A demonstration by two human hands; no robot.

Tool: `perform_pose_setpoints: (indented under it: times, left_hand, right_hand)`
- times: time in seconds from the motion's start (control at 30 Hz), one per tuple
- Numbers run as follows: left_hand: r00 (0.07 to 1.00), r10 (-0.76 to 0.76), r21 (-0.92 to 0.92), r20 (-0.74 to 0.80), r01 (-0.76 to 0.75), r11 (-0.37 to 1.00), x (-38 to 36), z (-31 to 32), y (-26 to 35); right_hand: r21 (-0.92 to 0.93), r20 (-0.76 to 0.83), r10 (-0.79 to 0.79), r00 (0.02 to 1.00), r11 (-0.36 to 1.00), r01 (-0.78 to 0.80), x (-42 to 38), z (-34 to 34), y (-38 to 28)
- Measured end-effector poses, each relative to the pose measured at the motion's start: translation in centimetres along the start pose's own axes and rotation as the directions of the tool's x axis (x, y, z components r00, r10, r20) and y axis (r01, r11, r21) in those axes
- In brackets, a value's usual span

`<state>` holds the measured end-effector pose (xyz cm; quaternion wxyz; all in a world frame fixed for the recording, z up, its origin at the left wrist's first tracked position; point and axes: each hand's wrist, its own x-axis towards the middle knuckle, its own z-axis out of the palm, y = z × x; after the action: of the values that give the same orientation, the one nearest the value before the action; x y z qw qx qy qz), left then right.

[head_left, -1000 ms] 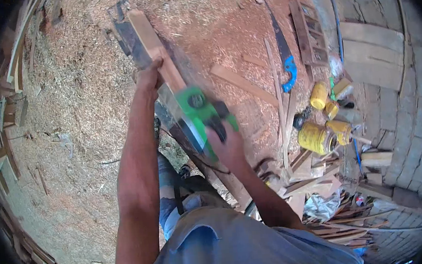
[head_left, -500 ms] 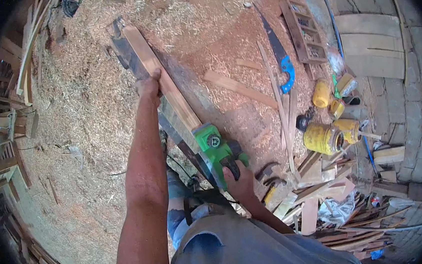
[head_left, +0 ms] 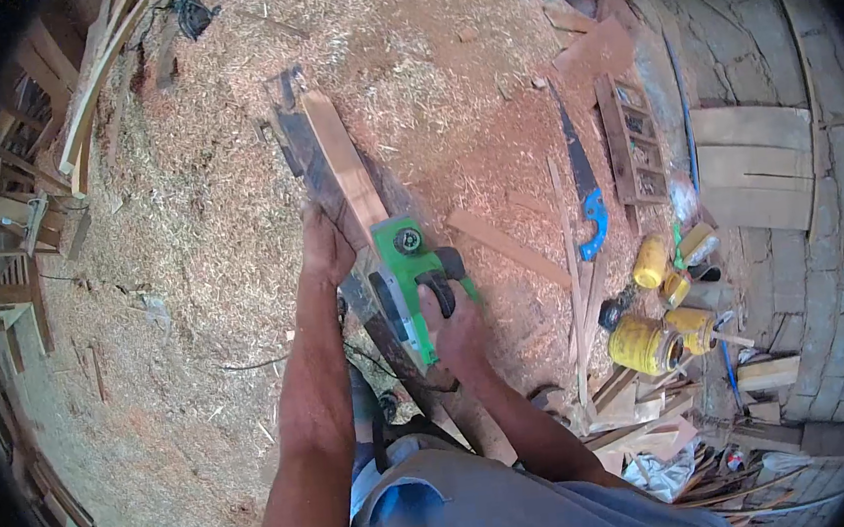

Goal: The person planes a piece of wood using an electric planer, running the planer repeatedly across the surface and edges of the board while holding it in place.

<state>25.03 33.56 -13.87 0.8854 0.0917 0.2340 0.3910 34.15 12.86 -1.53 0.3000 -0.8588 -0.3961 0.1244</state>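
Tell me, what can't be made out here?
All in the head view:
- Underside of the green planer: hidden by its own body.
- Small contents of the divided tray: too small to name.
- Some fingertips of the left hand: hidden behind the hand itself.
- Far ends of the long wood strips: cut off by the top edge.

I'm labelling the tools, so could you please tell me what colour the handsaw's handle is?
The handsaw's handle is blue, clearest in the head view.
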Motion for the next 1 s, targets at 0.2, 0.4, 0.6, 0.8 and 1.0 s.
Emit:
perform_pose_setpoints:
  times: [0.2,0.4,0.6,0.8,1.0]
  left_hand:
    - [1.000,0.012,-0.216,0.021,-0.007,0.976,-1.3,-0.7,0.4]
    - [1.000,0.016,-0.243,-0.008,-0.018,0.970,-0.8,-1.8,-0.5]
    - [0.992,0.015,-0.144,-0.128,-0.034,0.989,0.5,-1.7,-0.8]
    - [0.973,0.079,-0.031,-0.217,-0.088,0.996,0.8,0.2,-0.1]
    - [0.983,0.100,-0.019,-0.155,-0.104,0.994,0.6,-1.4,-1.6]
  right_hand:
    - [0.003,0.054,-0.007,0.999,1.000,0.007,5.3,2.1,-2.9]
    - [0.054,0.061,-0.063,0.996,0.997,0.060,11.6,6.2,-5.1]
    - [0.146,0.026,-0.063,0.998,0.988,0.059,23.2,12.3,-13.1]
    - [0.156,0.053,-0.117,0.992,0.982,0.107,30.5,15.7,-17.7]
    - [0.263,0.188,-0.082,0.979,0.964,0.030,23.5,11.4,-10.9]
